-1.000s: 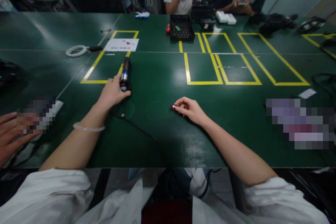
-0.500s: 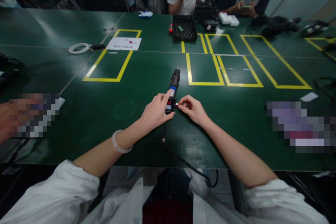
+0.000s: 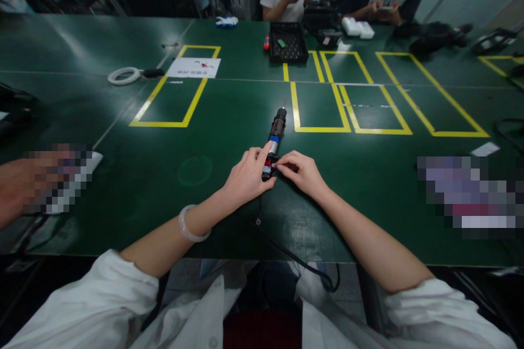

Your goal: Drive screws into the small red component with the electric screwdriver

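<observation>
An electric screwdriver (image 3: 277,130), dark with a blue band and a thin bit at its far end, lies tilted slightly right on the green table. My left hand (image 3: 248,173) wraps round its rear part from the left, pressing it to the tabletop. At the tool's right side, my right hand (image 3: 301,172) is closed in a pinch. Its fingertips touch the screwdriver's rear part, at a small red-and-white piece (image 3: 273,165) that they largely hide. A black cable (image 3: 289,253) with a small metal ring (image 3: 258,222) runs from the rear toward the table's front edge.
Yellow tape outlines (image 3: 321,131) mark the tabletop. Farther back are a black tray (image 3: 289,60), a white sheet (image 3: 192,67), a white coil (image 3: 123,76) and white boxes (image 3: 357,28). Another person's hand (image 3: 24,185) rests at left; two people with phones sit opposite.
The screwdriver and both hands have shifted slightly right, and its bit now shows more. My right fingertips have closed in against the tool's side, where the small piece stuck out before.
</observation>
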`<state>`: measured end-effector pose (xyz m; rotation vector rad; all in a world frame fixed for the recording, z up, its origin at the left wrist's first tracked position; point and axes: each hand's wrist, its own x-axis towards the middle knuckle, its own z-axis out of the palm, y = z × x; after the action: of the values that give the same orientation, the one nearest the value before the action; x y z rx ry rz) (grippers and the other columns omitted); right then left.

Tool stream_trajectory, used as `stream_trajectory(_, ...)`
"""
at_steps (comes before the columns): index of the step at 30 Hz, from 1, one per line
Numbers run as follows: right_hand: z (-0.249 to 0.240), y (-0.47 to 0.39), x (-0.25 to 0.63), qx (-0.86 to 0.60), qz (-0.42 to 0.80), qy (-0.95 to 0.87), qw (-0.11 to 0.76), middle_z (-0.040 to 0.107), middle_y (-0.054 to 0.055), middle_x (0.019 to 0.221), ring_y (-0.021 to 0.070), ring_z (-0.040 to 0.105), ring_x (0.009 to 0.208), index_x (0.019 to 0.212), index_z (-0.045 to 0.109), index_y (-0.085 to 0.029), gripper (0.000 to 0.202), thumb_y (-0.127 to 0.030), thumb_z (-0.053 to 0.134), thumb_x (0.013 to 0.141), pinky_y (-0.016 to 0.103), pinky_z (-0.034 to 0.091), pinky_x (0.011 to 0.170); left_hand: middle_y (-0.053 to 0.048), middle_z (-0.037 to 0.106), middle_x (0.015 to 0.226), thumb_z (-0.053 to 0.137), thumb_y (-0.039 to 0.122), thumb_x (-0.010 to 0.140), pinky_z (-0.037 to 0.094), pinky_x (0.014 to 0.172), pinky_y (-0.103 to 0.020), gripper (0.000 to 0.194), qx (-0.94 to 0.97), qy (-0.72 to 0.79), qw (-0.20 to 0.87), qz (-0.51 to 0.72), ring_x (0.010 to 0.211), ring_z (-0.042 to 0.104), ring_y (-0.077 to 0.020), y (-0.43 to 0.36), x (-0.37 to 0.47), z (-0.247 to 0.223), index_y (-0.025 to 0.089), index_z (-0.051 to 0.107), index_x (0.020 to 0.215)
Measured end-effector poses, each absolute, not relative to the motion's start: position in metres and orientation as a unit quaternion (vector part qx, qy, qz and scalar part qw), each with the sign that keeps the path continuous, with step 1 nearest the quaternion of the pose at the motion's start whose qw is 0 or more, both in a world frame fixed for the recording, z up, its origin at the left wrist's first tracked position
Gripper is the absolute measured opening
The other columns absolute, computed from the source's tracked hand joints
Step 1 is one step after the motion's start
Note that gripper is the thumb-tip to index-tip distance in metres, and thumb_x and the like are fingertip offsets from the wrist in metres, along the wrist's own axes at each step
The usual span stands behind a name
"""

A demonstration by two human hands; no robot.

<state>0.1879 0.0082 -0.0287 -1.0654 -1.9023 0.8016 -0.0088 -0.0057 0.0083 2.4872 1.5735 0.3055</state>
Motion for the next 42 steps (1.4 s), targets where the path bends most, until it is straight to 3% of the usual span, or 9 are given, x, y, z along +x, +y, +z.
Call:
stream_trajectory(11,-0.018,0.000,0.184,-0.491,0.333,-0.696,0.405,0.066,0.000,0.064,0.0123,0.059,0.054,0.080,0.064,-0.018,0.013,-0.026,0.057,0.087,0.023,0.044,0.055,-0.015,0.052,0.122,0.060,0.046,0.092,0.050,0.087,-0.037,0.081,0.826,0.549,0.060,0.109,0.111,0.053,-0.0295,-0.005,-0.002,0.009,0.018,0.024,0.159)
stream_trajectory(21,-0.017,-0.002,0.183,-0.478,0.388,-0.671,0.414,0.073,0.003,0.077,0.0138,0.068,0.060,0.080,0.060,-0.019,0.012,-0.026,0.055,0.089,0.025,0.053,0.061,-0.015,0.053,0.119,0.060,0.043,0.091,0.051,0.085,-0.035,0.079,0.823,0.554,0.033,0.117,0.109,0.053,-0.0285,-0.002,-0.002,0.005,0.017,0.027,0.158)
stream_trajectory(30,-0.024,0.000,0.187,-0.446,0.448,-0.662,0.403,0.075,0.004,0.087,0.0120,0.068,0.061,0.090,0.059,-0.020,0.010,-0.029,0.056,0.089,0.023,0.053,0.057,-0.016,0.052,0.124,0.059,0.045,0.089,0.053,0.086,-0.038,0.081,0.816,0.570,0.036,0.091,0.112,0.054,-0.0309,0.004,-0.016,0.008,0.018,0.026,0.158)
stream_trajectory(36,-0.026,0.002,0.189,-0.446,0.456,-0.655,0.405,0.076,0.005,0.091,0.0102,0.066,0.057,0.096,0.059,-0.019,0.011,-0.027,0.055,0.090,0.022,0.051,0.055,-0.019,0.051,0.127,0.059,0.050,0.088,0.052,0.090,-0.045,0.086,0.777,0.625,0.030,0.064,0.115,0.054,-0.0351,0.029,-0.063,0.018,0.017,0.025,0.159)
stream_trajectory(42,-0.024,0.002,0.189,-0.450,0.458,-0.656,0.398,0.076,0.005,0.092,0.0100,0.066,0.057,0.095,0.059,-0.018,0.012,-0.029,0.055,0.090,0.021,0.050,0.053,-0.024,0.050,0.131,0.066,0.051,0.083,0.043,0.103,-0.054,0.092,0.717,0.688,0.049,0.099,0.125,0.050,-0.0402,0.073,-0.144,0.014,0.012,0.029,0.157)
